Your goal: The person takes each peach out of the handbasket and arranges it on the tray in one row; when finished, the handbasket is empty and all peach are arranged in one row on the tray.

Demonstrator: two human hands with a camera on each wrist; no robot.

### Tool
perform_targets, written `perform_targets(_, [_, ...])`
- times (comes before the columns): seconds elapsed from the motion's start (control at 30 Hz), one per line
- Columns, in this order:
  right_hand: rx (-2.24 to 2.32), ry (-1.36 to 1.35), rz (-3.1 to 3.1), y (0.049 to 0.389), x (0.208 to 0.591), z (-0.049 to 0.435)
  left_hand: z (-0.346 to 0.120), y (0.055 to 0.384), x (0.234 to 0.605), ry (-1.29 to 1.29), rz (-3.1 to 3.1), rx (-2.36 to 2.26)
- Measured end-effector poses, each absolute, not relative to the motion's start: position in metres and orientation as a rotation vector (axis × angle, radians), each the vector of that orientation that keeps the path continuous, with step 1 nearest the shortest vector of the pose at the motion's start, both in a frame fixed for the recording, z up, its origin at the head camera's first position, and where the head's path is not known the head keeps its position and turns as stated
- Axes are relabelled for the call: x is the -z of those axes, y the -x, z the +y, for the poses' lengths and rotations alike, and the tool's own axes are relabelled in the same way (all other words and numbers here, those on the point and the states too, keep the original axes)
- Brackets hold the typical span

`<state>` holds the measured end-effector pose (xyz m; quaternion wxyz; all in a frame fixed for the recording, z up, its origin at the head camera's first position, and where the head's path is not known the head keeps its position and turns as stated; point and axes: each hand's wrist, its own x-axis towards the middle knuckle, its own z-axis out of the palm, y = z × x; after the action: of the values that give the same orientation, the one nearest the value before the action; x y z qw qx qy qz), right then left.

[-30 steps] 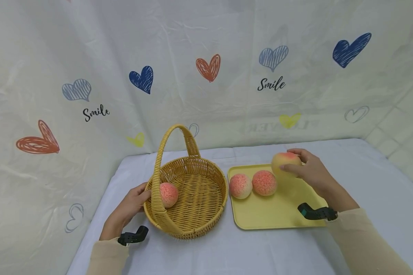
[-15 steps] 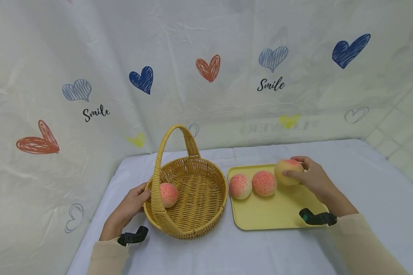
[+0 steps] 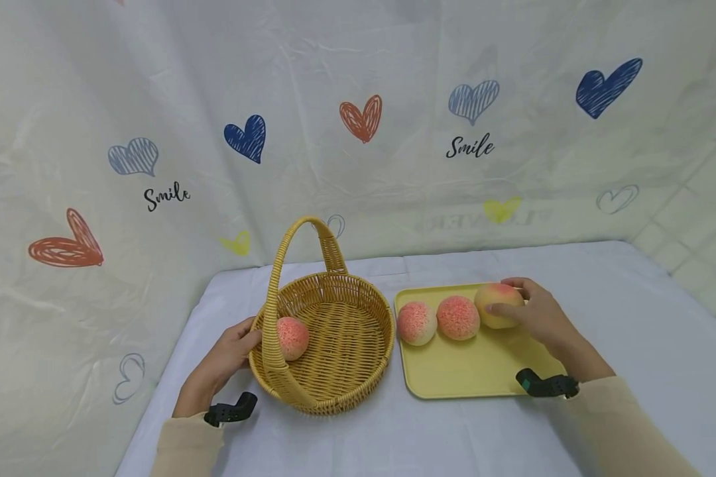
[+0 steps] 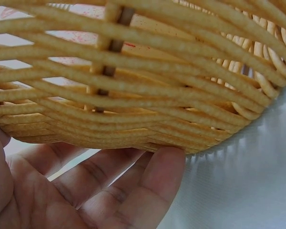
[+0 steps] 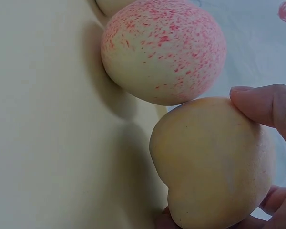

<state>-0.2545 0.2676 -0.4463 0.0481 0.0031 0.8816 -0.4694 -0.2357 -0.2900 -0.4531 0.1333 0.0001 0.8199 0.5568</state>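
Note:
In the head view my left hand (image 3: pixel 231 350) holds the left side of a wicker basket (image 3: pixel 349 354) with a tall handle. The left wrist view shows curled fingers (image 4: pixel 155 188) under the basket's lower edge. One pink-speckled peach (image 3: pixel 292 338) lies in the basket. My right hand (image 3: pixel 541 319) grips a yellow peach with a red blush (image 3: pixel 496 306) between thumb and fingers, at the back of a yellow tray (image 3: pixel 465 374). Two pink-speckled peaches, a left one (image 3: pixel 417 323) and a middle one (image 3: pixel 458 318), lie in a row beside it. Whether the held peach touches the tray, I cannot tell.
A white cloth (image 3: pixel 358 440) covers the table, which ends at the back against a pale curtain (image 3: pixel 417 199) printed with hearts. The basket's handle (image 3: pixel 274 285) arches high over its left part. The tray stands close to the basket's right side.
My right hand has lowered the yellow peach toward the tray, first drifting slightly right, then back left beside the middle peach. The left hand and basket have not moved.

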Motion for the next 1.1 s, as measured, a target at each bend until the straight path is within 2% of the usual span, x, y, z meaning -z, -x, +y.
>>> perform_targets(1.1, [1.492,0.052,2.646,0.2503,0.4564,0.2724,-0.2897,0.235,0.4523,-0.006,2.379,-1.615])
